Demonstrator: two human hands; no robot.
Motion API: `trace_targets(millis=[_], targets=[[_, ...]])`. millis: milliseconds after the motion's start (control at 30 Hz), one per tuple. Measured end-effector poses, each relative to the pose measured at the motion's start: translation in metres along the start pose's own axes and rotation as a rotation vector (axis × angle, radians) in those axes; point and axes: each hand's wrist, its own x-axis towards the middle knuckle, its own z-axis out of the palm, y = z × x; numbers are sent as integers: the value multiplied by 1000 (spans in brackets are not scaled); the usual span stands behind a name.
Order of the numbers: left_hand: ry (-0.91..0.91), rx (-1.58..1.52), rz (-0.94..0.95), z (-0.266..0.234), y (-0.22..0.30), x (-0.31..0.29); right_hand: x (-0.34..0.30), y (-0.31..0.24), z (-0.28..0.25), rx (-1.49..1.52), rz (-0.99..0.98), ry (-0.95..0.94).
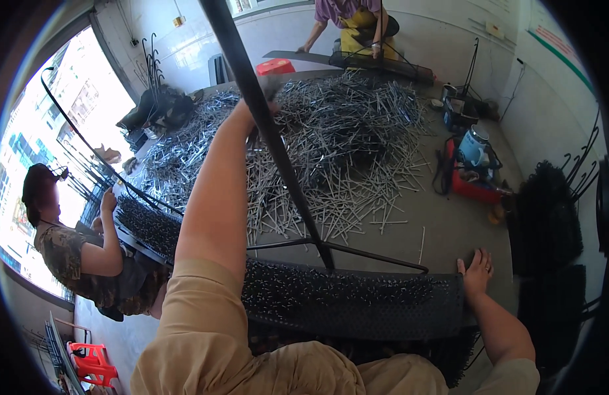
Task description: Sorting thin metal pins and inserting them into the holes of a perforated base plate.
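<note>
Across my lap edge of the table lies a long black perforated panel (pixel 383 315), with many short pin ends standing out of its upper part. My right hand (pixel 477 271) lies by the panel's right end, fingers stretched out on the tabletop and the thumb near the corner. My left arm reaches far forward over a large heap of thin metal pins (pixel 344 141). At the heap's far side, my left hand (pixel 259 112) is blurred and partly hidden behind a black metal bar (pixel 278 145). Whether it holds anything cannot be made out.
The bar rises from a forked black frame just beyond the panel. A red tray (pixel 475 187) with a blue mug (pixel 473 146) stands at right. One person (pixel 80 257) works at left with another panel; a second person (pixel 357 26) stands across the table. Red stools (pixel 93 363) sit lower left.
</note>
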Motion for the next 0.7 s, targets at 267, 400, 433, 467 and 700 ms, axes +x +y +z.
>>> trace_targets(millis=[267,400,433,467,700], targets=[[-98,680,-126,-4,-100,5,-2,-21,-4,88,-34,-68],[-50,916,-52,63,-51,-17,-7,3,-11,51,32,-56],[-51,913,-49,67,-47,-21,-9,3,-13,52,33,-58],[5,632,-136,66,-43,-26,-9,0,-14,58,28,-62],[224,-657,-294,39,-25,-26,-4,-7,-12,57,-3,-65]])
